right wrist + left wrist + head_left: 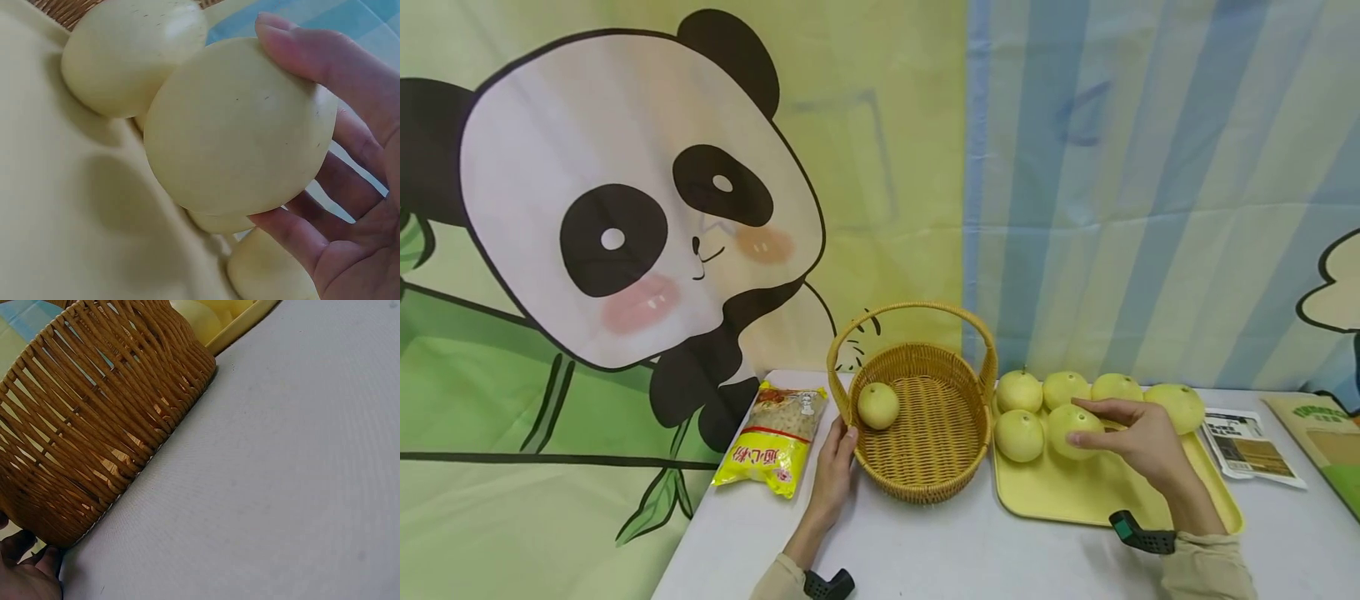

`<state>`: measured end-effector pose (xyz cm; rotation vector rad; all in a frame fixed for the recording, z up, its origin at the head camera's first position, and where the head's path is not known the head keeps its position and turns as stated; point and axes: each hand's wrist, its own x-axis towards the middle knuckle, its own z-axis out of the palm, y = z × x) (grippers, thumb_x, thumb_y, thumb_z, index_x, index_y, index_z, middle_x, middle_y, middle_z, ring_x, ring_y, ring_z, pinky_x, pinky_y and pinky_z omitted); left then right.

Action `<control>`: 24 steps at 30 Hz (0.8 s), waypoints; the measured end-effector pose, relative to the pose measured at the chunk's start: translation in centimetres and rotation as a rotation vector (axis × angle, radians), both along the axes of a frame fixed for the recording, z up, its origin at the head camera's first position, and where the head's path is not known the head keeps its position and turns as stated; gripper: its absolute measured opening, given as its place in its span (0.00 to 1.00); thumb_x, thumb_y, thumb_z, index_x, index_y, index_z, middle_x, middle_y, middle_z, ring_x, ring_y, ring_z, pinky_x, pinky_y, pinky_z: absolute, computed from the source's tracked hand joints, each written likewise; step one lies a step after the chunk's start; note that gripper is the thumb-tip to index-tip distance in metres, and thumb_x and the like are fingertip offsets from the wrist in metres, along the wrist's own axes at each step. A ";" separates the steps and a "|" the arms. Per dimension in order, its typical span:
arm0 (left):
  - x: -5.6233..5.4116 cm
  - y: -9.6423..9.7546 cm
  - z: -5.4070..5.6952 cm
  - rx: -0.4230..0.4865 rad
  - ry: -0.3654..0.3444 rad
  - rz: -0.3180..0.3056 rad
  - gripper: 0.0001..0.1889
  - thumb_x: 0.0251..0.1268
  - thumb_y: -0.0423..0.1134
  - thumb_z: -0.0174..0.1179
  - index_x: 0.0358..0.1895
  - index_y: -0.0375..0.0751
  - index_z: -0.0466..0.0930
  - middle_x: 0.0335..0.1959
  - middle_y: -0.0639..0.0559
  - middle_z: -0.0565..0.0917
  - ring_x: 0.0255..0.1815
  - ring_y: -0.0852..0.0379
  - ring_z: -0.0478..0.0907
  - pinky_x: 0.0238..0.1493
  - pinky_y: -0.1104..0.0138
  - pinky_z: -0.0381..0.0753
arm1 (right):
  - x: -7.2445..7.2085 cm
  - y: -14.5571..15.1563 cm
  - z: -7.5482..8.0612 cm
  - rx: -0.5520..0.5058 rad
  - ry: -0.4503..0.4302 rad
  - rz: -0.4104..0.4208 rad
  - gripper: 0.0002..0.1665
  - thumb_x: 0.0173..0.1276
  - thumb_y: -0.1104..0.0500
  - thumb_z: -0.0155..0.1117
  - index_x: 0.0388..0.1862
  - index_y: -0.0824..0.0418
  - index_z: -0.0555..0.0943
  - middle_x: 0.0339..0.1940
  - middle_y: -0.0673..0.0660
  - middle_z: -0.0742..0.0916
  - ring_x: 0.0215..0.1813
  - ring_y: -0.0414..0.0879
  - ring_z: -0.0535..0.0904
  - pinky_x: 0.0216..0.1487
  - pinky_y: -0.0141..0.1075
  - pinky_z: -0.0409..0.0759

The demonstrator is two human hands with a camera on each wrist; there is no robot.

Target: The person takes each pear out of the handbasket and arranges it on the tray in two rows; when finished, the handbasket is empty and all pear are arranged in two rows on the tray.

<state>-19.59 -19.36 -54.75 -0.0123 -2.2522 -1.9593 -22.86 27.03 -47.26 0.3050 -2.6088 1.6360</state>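
Observation:
Slightly above a yellow tray, my right hand pinches a round, pale yellow pear between thumb and fingers. In the right wrist view, the held pear casts a shadow on the tray. Several similar pears sit along the tray's left and back sides. At the left side of a wicker basket with a tall handle, my left hand holds the wall. The left wrist view has its fingers low at the basket's base. One pear lies inside, against the left wall.
A yellow food packet lies on the white table left of the basket. Right of the tray are a flat white-and-brown packet and a larger brown-and-green package. A curtain with a panda print hangs behind the table.

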 end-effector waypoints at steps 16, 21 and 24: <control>0.0 -0.1 0.0 -0.017 0.028 0.002 0.33 0.89 0.54 0.43 0.86 0.43 0.53 0.86 0.38 0.59 0.85 0.39 0.60 0.84 0.46 0.61 | -0.7 0.0 -2.1 0.060 -0.031 -0.022 0.38 0.60 0.47 0.85 0.66 0.62 0.86 0.66 0.52 0.89 0.57 0.13 0.73 0.54 0.23 0.86; 0.0 -0.1 0.1 0.000 0.025 0.000 0.33 0.89 0.53 0.43 0.87 0.44 0.53 0.86 0.38 0.59 0.85 0.39 0.59 0.85 0.47 0.61 | -0.7 0.0 -1.8 0.117 -0.020 -0.019 0.37 0.60 0.45 0.85 0.66 0.56 0.86 0.70 0.60 0.85 0.56 0.13 0.70 0.52 0.25 0.87; 0.0 -0.1 0.1 0.003 0.016 -0.002 0.33 0.89 0.54 0.43 0.87 0.44 0.52 0.86 0.38 0.58 0.85 0.39 0.59 0.85 0.47 0.61 | -0.6 0.0 -1.6 0.146 -0.005 -0.009 0.37 0.60 0.44 0.84 0.66 0.55 0.86 0.70 0.62 0.85 0.55 0.13 0.70 0.50 0.27 0.87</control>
